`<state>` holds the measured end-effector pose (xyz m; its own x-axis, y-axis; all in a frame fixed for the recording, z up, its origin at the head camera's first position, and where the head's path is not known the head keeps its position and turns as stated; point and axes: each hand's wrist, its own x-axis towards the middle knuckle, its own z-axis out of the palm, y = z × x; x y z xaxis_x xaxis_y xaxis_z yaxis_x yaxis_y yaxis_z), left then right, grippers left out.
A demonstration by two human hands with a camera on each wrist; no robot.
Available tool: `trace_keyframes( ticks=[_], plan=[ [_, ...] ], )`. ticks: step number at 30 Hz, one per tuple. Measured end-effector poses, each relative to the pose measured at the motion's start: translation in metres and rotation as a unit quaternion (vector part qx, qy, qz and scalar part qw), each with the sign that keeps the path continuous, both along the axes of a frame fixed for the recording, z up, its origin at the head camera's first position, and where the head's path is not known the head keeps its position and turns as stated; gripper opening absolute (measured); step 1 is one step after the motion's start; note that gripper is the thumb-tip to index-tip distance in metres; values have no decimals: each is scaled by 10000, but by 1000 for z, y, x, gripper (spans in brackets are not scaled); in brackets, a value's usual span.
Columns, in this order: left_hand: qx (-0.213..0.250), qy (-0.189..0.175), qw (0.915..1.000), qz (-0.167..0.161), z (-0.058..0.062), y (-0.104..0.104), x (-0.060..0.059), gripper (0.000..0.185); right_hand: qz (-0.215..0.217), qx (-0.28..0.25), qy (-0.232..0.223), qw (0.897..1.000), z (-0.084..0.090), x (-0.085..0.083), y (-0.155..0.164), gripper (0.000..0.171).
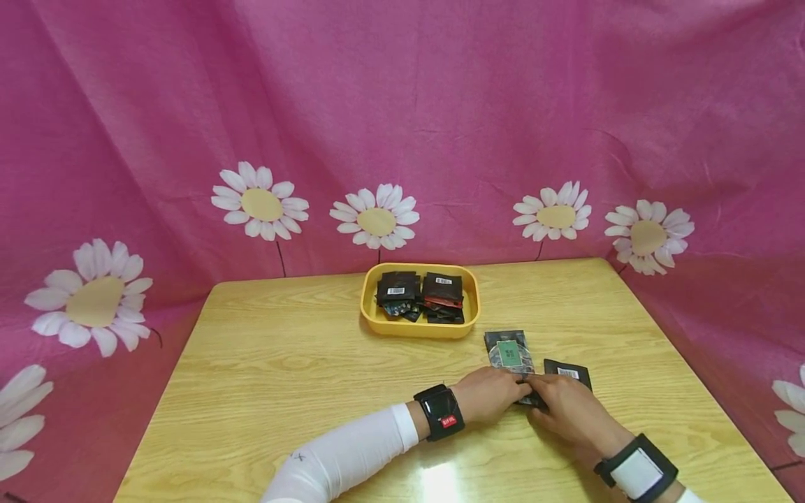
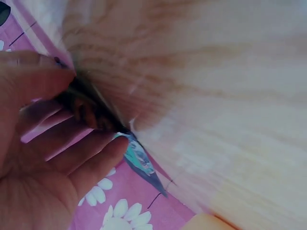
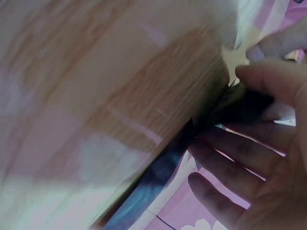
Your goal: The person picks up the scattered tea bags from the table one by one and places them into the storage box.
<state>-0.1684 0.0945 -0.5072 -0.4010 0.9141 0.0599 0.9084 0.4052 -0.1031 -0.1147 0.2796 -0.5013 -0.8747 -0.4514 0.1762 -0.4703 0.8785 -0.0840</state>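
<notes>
Both hands meet low over the right part of the wooden table, at a small dark packet (image 1: 533, 400) mostly hidden under the fingers. My left hand (image 1: 487, 393) pinches its left side; in the left wrist view the thumb and fingers lie on either side of the dark packet (image 2: 91, 108). From the other side my right hand (image 1: 569, 413) grips it, with thumb and fingers about the black packet (image 3: 244, 108). Just beyond the left fingers lies a dark packet with a green label (image 1: 511, 353). A black packet with a white barcode label (image 1: 578, 374) lies behind the right hand.
A yellow tray (image 1: 371, 323) at the table's back holds two piles of dark packets, the left pile (image 1: 399, 288) and the right pile (image 1: 443, 288). Behind the wooden table (image 1: 283, 349) hangs a pink cloth (image 1: 440, 126) with white flowers.
</notes>
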Motion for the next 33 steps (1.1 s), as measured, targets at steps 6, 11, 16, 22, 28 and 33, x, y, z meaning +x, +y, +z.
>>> trace_keyframes(
  ticks=[6, 11, 16, 22, 28, 33],
  plan=[
    [313, 364, 9988, -71, -1, -1, -3, 14, -281, -47, 61, 9996, 6, 1, -7, 25],
    [505, 498, 9975, 41, 8, -7, -6, 16, -342, -152, 408, 9985, 14, -2, -13, 16],
    [701, 338, 9967, 227, 27, -20, -10, 21, -404, -211, 687, 9966, 27, -8, -22, 12],
    [1221, 474, 9903, 456, 55, -41, -15, 17, -42, -328, 1161, 9927, 45, -19, -33, 11],
    [1697, 578, 9819, 604, 71, -64, -25, 15, 411, -540, 1356, 9884, 64, -34, -50, 21],
    [2090, 534, 9731, 811, 78, -84, -36, 21, 644, -536, 1450, 9859, 76, -52, -66, 29]
  ],
)
